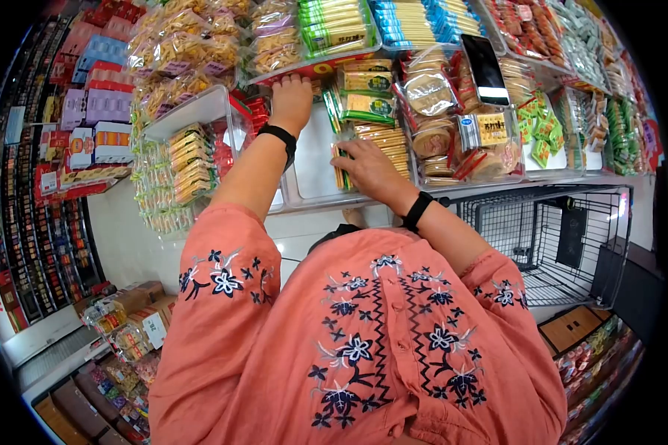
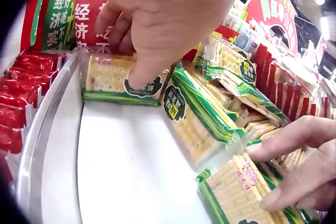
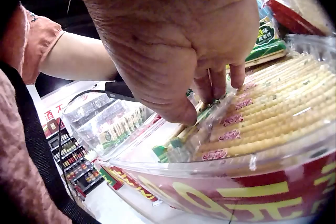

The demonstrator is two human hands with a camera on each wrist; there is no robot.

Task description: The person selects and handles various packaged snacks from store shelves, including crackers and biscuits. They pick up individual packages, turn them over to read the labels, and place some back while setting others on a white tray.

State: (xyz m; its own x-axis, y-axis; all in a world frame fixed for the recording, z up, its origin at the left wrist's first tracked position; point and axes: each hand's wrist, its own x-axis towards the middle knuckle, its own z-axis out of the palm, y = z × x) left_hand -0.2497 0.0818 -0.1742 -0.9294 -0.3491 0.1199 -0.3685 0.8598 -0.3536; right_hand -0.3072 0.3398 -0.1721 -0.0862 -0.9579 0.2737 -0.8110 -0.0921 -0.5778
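Note:
At the back of a clear-sided bin (image 1: 315, 194), my left hand (image 1: 293, 104) pinches a cracker packet (image 2: 107, 79) with green edging. Its thumb lies across the front of the wrapper, and the other fingers are partly hidden behind. My right hand (image 1: 378, 172) is at the front of the same bin, thumb and fingers on an upright cracker packet (image 2: 231, 184) at the end of a row. Another cracker packet (image 2: 191, 121) leans between the two hands. Beside the right hand stand tightly lined-up cracker packets (image 3: 278, 108). More packets (image 1: 369, 107) lie on top behind it.
To the right are bags of round flat biscuits (image 1: 430, 93), with a phone (image 1: 485, 70) lying over them. Red-wrapped snacks (image 2: 26, 92) fill the compartment left of the bin wall. A shopping cart (image 1: 549, 237) stands at the right, below the display.

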